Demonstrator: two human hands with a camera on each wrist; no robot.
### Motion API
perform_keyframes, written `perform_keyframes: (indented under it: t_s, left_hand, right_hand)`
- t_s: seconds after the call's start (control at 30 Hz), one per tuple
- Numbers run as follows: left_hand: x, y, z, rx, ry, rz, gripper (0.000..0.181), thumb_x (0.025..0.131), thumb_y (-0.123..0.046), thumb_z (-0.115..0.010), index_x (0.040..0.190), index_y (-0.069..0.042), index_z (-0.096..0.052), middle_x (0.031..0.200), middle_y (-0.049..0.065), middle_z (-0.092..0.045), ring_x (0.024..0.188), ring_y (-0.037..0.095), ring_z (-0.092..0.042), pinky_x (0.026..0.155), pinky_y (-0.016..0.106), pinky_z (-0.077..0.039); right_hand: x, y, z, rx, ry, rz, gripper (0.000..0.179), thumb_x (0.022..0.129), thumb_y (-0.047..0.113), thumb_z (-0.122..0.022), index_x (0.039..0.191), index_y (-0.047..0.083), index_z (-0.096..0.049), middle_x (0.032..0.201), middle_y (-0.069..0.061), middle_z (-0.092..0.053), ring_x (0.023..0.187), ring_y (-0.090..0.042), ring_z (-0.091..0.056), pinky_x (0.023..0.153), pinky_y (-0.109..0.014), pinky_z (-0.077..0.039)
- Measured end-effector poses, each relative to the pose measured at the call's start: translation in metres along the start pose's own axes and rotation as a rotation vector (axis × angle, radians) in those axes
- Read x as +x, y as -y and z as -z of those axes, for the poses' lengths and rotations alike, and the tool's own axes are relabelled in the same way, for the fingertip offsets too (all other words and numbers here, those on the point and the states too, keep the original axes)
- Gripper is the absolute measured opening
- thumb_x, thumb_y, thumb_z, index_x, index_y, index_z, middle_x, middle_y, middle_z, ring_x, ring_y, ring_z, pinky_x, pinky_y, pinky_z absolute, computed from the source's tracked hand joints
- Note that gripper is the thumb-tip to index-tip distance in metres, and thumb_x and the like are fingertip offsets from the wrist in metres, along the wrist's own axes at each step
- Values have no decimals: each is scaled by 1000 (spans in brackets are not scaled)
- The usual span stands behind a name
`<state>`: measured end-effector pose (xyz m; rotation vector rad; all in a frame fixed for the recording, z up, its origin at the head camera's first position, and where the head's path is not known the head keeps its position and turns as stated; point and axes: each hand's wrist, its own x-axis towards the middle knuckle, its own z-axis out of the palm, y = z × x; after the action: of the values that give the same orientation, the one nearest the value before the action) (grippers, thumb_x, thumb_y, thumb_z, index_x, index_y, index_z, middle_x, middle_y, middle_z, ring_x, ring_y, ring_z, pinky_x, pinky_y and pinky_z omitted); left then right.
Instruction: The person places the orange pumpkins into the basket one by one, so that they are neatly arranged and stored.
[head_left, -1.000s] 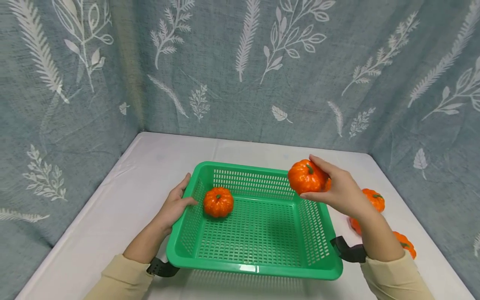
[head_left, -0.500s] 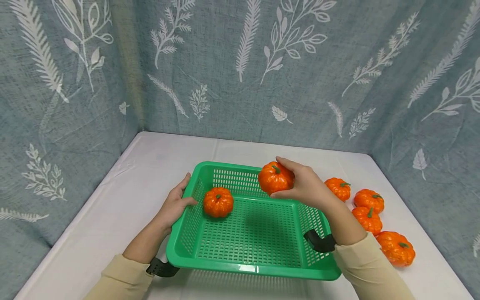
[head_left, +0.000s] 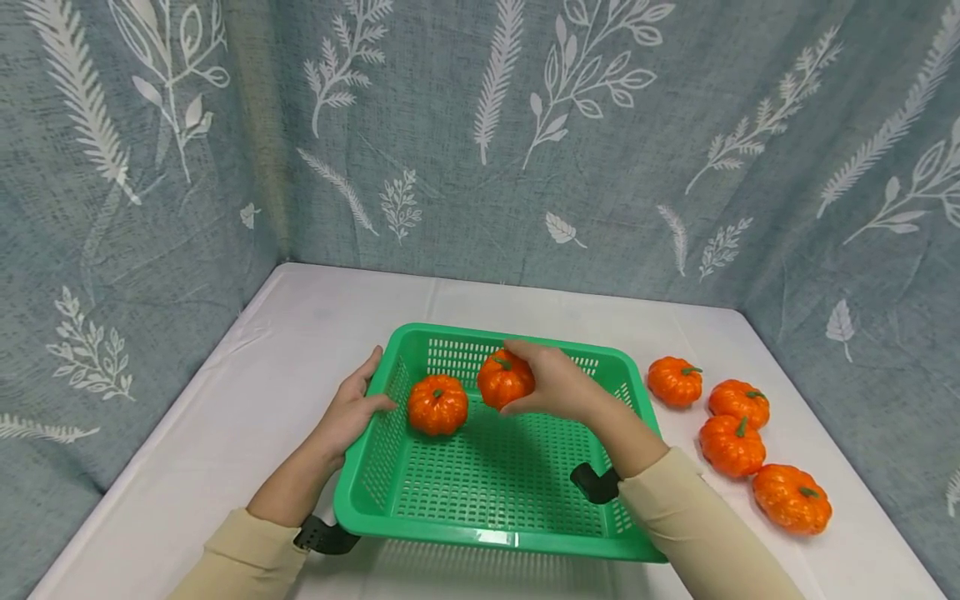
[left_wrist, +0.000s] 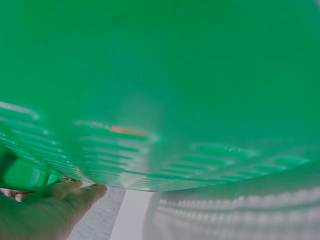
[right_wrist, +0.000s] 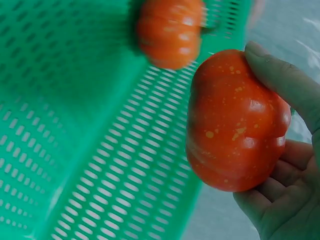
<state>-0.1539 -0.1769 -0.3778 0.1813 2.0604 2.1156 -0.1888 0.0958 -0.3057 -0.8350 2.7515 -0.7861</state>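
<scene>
My right hand (head_left: 555, 383) grips a small orange pumpkin (head_left: 504, 379) with a green stem, over the inside of a green plastic basket (head_left: 495, 537). In the right wrist view the thumb lies on one side of this pumpkin (right_wrist: 235, 125) and the fingers on the other. A second pumpkin (head_left: 437, 405) sits in the basket by its left wall, just left of the held one. My left hand (head_left: 351, 412) holds the basket's left rim, thumb over the edge and fingers along the outside. In the left wrist view the slotted basket wall (left_wrist: 165, 75) fills most of the picture.
Right of the basket, several more pumpkins lie on the white table (head_left: 247, 392): one at the back (head_left: 675, 382), others beside and in front of it, the nearest pumpkin (head_left: 791, 500) by the right sleeve. A patterned grey-blue curtain (head_left: 465, 208) surrounds the table.
The right hand has carried its pumpkin leftward and down, from over the basket's right side to close beside the pumpkin inside. The left hand and basket have stayed in place.
</scene>
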Motion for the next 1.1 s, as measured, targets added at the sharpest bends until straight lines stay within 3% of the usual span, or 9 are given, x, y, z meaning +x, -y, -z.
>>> perform_keyframes:
  t_s: [0.17,0.4,0.73,1.1]
  left_hand:
    - [-1,-1,1,-6,7,-5,85,81,8,-42,147,-10,9,154,13,0,134,35,-24,91,37,-48]
    - [-3,-3,0,-2,2,-3,87,81,7,-43,147,-14,9,154,11,1,134,35,-25,90,37,-49]
    - [-3,-2,0,1,7,-4,86,81,7,-42,147,-12,10,153,13,1,133,37,-25,91,40,-48]
    - [-1,0,0,4,7,-17,87,80,8,-43,147,-9,9,153,15,-4,134,36,-24,92,40,-46]
  right_hand:
    - [8,-4,-17,-77,47,-25,85,66,22,-81,136,-1,-40,132,-13,-50,113,-25,-52,93,-34,-48]
    - [14,-8,-28,-78,72,-22,84,65,20,-82,135,-2,-41,135,-15,-48,123,-28,-45,103,-37,-40]
    - [16,-18,-39,-86,119,-10,83,66,22,-81,135,-1,-41,133,-14,-49,119,-27,-49,102,-37,-42]
    - [18,-25,-46,-102,131,32,85,67,22,-80,138,0,-38,139,-13,-43,126,-28,-42,105,-37,-37]
